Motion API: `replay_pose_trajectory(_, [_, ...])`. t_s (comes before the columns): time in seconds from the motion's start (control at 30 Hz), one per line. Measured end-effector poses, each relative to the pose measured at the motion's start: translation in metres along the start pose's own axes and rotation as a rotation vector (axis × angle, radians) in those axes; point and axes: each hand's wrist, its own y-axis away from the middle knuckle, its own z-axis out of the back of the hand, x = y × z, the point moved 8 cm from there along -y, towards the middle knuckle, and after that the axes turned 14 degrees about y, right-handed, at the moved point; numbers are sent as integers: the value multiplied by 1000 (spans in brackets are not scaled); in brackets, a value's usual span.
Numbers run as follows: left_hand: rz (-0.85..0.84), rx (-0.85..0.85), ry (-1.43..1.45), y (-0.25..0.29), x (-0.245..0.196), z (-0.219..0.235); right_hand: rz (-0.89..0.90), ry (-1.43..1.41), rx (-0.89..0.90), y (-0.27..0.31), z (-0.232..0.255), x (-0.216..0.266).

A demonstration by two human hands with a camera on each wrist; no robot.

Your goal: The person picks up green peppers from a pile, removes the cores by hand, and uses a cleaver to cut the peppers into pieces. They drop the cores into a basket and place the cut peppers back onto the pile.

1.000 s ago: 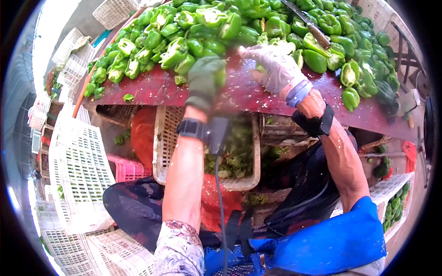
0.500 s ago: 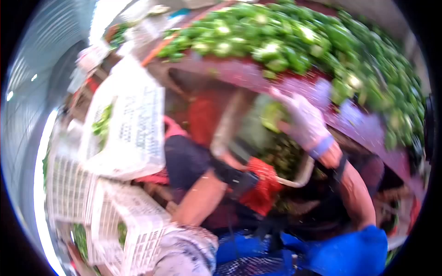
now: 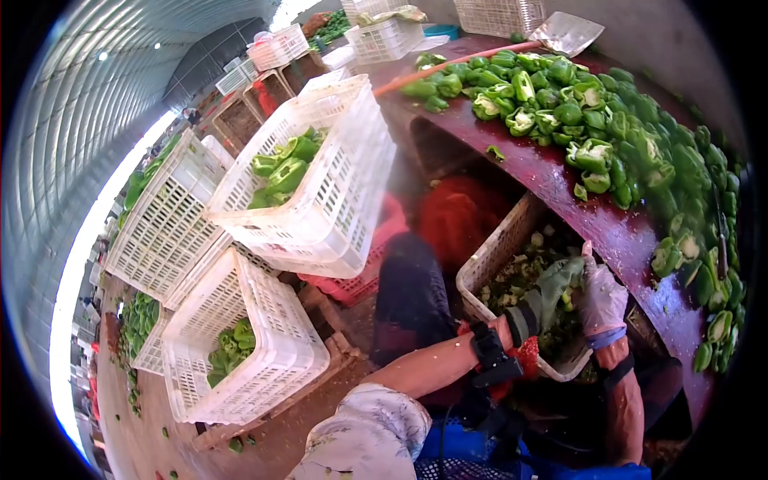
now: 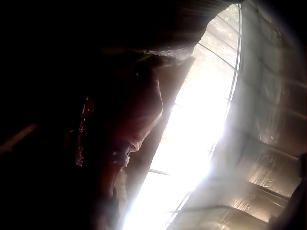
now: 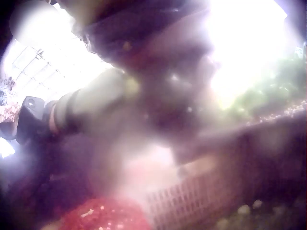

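Note:
In the head view, the left hand [image 3: 558, 290], in a grey-green glove, is close against the right hand [image 3: 606, 298], in a pale thin glove. Both are over a crate [image 3: 496, 238] of green scraps [image 3: 524, 276], beside the table edge. A small light green piece [image 3: 569, 301] shows between them; whether either hand grips it cannot be told. The right hand has one digit pointing up. The left wrist view shows the right hand [image 4: 141, 108] in deep shadow. In the right wrist view the left hand's glove [image 5: 96, 98] is blurred, its fingers unclear.
Green peppers [image 3: 590, 156], many cut open, cover the far part of the red table [image 3: 528, 172]. A knife [image 3: 722, 240] lies among them. At left stand white crates [image 3: 344, 192] with peppers inside. A red sack [image 3: 460, 220] lies under the table; a metal scoop [image 3: 566, 34] rests behind.
The head view has swung left, bringing the white crates of peppers into fuller view. Both hands have come down from above the table to over the crate of scraps, and are now close together.

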Motion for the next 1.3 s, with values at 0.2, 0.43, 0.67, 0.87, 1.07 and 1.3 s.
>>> replay_pose_trajectory(0.2, [-143,-200,-252,-1,0,19,37,41,-167,-1,-6,11])
replay_pose_trajectory(0.43, [-184,-92,-294,30,-45,-9,-188,-779,88,-9,20,-15])
replay_pose_trajectory(0.67, [53,-148,173,24,-44,-30,-233,-307,-273,-5,17,-76])
replay_pose_trajectory(0.87, [-34,-88,-56,11,-35,-7,-86,-475,-76,0,46,-14])
replay_pose_trajectory(1.07, [-642,-35,-802,27,-83,-34,-356,-887,-88,5,22,-43])
replay_pose_trajectory(1.3, [-1036,163,-1489,52,-38,-99,179,-398,-103,22,-19,0])
